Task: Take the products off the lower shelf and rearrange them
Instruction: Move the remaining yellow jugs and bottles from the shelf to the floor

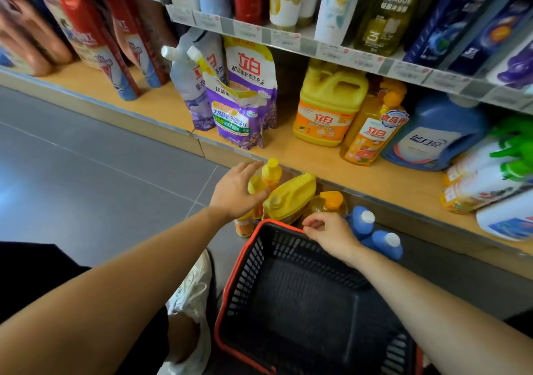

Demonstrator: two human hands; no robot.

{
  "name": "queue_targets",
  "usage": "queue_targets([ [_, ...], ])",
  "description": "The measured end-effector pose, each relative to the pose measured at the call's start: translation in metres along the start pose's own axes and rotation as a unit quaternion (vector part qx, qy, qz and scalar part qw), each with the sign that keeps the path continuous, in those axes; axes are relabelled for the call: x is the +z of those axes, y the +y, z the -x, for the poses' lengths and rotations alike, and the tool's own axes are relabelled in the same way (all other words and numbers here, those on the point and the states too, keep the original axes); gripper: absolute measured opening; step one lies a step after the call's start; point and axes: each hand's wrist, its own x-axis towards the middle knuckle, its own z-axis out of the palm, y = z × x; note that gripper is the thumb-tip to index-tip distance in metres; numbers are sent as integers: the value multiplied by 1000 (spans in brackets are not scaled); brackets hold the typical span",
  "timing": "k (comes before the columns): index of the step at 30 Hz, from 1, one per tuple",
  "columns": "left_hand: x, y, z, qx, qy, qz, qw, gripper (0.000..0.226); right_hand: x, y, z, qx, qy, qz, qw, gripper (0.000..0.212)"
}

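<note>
Red-rimmed black plastic basket (pixel 288 247) is sitting on the grey floor (pixel 86 158).

Head view: beyond the basket's far-left corner, the left hand (pixel 236 193) is holding a yellow-capped bottle (pixel 255 184) in its grip, with the thumb lying in front of the neck and the fingers reaching behind it. A taller bottle (pixel 271 171) of the same kind is standing just past it. Directly beyond the basket's far rim a yellow jug (pixel 288 196) is leaning, with an orange-capped pump bottle (pixel 331 201) beside it. Two blue bottles (pixel 363 221) with white caps are standing off the basket's far-right corner. All of these are on the floor.

The right hand (pixel 331 233) is hovering at the basket's far rim with fingers curled; whether its grip is holding the rim cannot be told.

Farther beyond the basket, the lower shelf (pixel 302 155) is carrying purple pouches (pixel 245 95), a second yellow jug (pixel 328 106) and a blue jug (pixel 432 135). Left of the basket, a white shoe (pixel 190 294) is resting on the floor.
</note>
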Motion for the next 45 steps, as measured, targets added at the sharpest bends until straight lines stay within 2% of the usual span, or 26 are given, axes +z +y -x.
queue_targets([
  [2,0,6,-20,37,-21,-39,998,77,-17,-16,-7,-34,45,16,998,11],
  [4,5,7,-37,43,-50,-65,996,78,-40,-36,-21,-60,127,29,990,11],
  [6,16,2,-47,19,-91,-62,994,78,-66,-55,-39,-96,196,43,975,19],
  [8,27,-7,-49,-15,-122,-10,992,75,-90,-70,-61,-148,232,74,958,30],
  [11,35,-15,-51,-20,-100,31,994,65,-112,-86,-99,-177,255,192,931,53],
  [14,39,-17,-54,-5,-60,7,998,61,-119,-91,-132,-133,236,313,910,84],
  [16,42,-18,-56,3,-38,-3,999,58,-118,-91,-146,-109,228,324,912,95],
  [18,42,-20,-59,5,-34,-5,999,56,-112,-90,-150,-113,259,294,913,92],
  [22,43,-24,-63,-5,-27,-2,1000,52,-112,-86,-139,-197,365,195,889,48],
  [24,44,-24,-64,-13,-24,-1,1000,51,-114,-85,-130,-216,369,103,898,41],
  [27,44,-23,-64,-21,-30,0,999,51,-112,-85,-121,-189,348,-35,917,51],
  [33,43,-21,-62,-25,-27,4,999,52,-121,-95,-132,-111,335,-121,928,84],
  [35,42,-21,-62,-27,-27,8,999,51,-119,-92,-133,-97,330,-138,929,86],
  [40,43,-21,-63,-30,-24,12,999,50,-116,-86,-139,-84,383,-181,902,85],
  [45,44,-23,-64,-28,-25,14,999,50,-118,-90,-144,-89,364,-175,911,87],
])
